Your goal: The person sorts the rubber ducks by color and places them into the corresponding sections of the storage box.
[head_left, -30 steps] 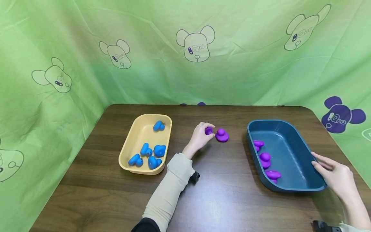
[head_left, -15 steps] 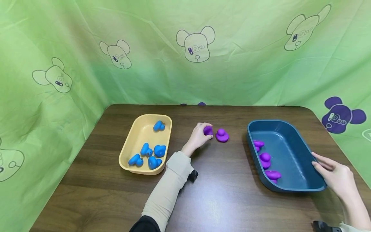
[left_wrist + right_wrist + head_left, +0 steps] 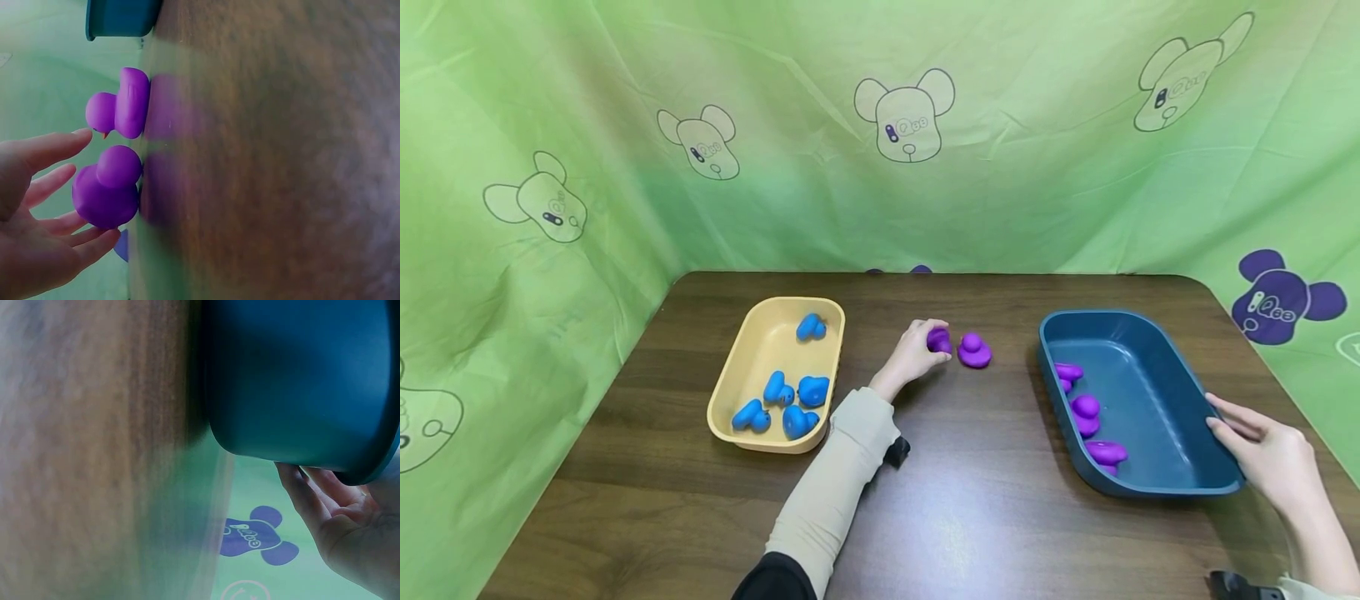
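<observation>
My left hand [image 3: 913, 350] is around a purple rubber duck [image 3: 106, 194] on the table. In the left wrist view the thumb stands off the duck, and the other fingers reach along its far side and underside, some touching or nearly so. Just right of it sits a second purple rubber duck [image 3: 974, 351], its orange beak visible in the left wrist view. My right hand [image 3: 1270, 454] touches the right outer side of a dark blue bin [image 3: 1150, 400] with extended fingers below the rim. Several purple ducks [image 3: 1086, 414] lie along the bin's left inner wall.
A yellow tray [image 3: 737, 358] holding several blue rubber ducks [image 3: 799, 422] stands on the left of the brown wooden table [image 3: 925, 533]. Green cloth [image 3: 775, 208] with mouse-head prints hangs behind the table and at its sides.
My left hand has shifted slightly left, and more of the purple duck by it shows now. The right hand and both containers have stayed in place.
</observation>
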{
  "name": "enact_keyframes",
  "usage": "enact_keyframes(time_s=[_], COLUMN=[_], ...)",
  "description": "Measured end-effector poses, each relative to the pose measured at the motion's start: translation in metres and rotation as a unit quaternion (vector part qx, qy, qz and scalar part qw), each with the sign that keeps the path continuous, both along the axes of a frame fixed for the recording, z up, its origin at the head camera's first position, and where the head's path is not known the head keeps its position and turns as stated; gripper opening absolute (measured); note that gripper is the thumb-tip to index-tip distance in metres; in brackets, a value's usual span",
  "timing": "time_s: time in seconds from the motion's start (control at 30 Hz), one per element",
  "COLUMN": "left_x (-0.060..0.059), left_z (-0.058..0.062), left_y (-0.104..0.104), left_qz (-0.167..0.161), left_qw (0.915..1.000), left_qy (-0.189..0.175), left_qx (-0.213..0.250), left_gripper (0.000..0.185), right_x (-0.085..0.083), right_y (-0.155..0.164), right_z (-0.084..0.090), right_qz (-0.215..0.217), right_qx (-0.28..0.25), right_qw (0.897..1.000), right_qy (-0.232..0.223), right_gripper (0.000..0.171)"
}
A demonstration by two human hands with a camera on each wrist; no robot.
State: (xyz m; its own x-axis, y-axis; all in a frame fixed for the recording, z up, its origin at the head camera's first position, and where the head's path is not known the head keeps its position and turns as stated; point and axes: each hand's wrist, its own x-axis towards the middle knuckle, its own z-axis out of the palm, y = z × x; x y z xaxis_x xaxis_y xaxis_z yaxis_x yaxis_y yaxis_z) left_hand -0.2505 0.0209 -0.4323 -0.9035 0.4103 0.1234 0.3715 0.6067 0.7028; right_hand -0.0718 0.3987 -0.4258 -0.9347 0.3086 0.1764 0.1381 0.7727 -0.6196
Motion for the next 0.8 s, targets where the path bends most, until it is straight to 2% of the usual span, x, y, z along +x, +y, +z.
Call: enact_keyframes(time_s=[0.43,0.8], left_x=[-0.0036,-0.0055], left_z=[-0.0024,-0.0008], left_y=[0.0026,0.0032], left_qz=[-0.016,-0.004], left_qw=[0.9995,0.9998], left_qy=[0.0,-0.001], left_qx=[-0.027,-0.018], left_gripper=[0.045,0.041], right_x=[0.0011,0.0004], right_y=[-0.0003,0.0004], right_z=[0.0008,0.0012], right_qz=[0.002,0.005], right_qx=[0.003,0.005], right_qw=[1.0,1.0], right_qy=[0.002,-0.002], right_gripper=[0.038,0.037])
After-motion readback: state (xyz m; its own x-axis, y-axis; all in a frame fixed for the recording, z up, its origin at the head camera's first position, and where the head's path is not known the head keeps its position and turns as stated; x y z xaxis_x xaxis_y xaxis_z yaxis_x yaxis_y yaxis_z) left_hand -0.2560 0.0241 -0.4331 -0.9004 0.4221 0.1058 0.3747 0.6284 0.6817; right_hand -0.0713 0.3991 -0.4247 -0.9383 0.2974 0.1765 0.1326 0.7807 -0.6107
